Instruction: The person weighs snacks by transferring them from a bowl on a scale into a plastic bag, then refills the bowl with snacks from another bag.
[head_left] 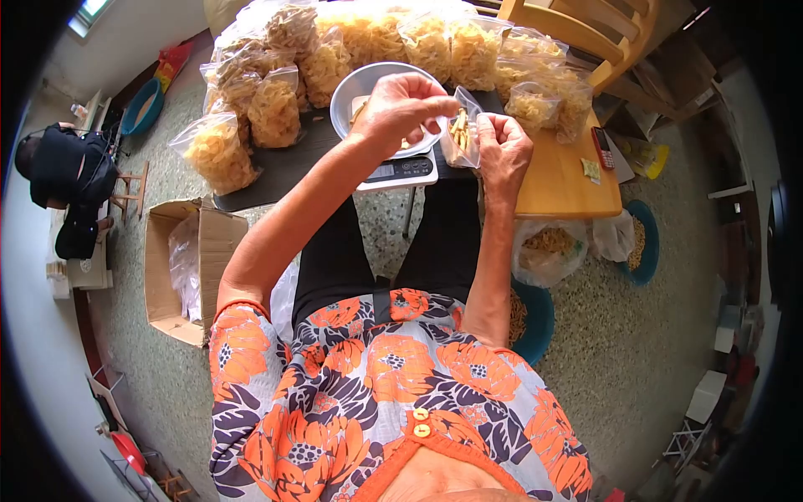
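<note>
My right hand [506, 155] pinches the side of a small clear plastic bag [473, 104]. Inside it stand pale yellow, stick-like dried pieces [459, 132]. Above the right part of a white bowl [341, 99], my left hand [400, 109] is closed, its fingertips at the bag's left edge. Whatever those fingers hold, if anything, I cannot make out. More pale pieces show in the bowl below the hand. The bowl rests on a white digital scale [401, 173] with a dark display, at the table's near edge.
Filled clear bags [475, 52] of dried yellowish pieces line the table's back and left. A red phone [602, 149] and a small packet [590, 171] lie at right. An open cardboard box [174, 272] and blue tubs [640, 243] stand on the floor. Another person sits far left.
</note>
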Demonstrator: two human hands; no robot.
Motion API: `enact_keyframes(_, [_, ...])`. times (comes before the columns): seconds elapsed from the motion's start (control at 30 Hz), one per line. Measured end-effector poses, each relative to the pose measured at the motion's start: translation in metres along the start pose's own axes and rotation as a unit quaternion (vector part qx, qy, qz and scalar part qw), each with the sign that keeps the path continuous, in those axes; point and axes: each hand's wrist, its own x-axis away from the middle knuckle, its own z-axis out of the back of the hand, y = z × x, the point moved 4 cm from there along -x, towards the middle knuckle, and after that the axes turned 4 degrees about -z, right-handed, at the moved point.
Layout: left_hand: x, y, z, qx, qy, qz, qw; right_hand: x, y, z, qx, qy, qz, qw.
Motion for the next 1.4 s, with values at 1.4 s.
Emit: enact_keyframes(1.4, [-0.022, -0.024, 0.017, 0.179, -0.122, 0.135, 0.967, -0.004, 0.002, 0.002, 0.000, -0.004, 0.001, 1.000])
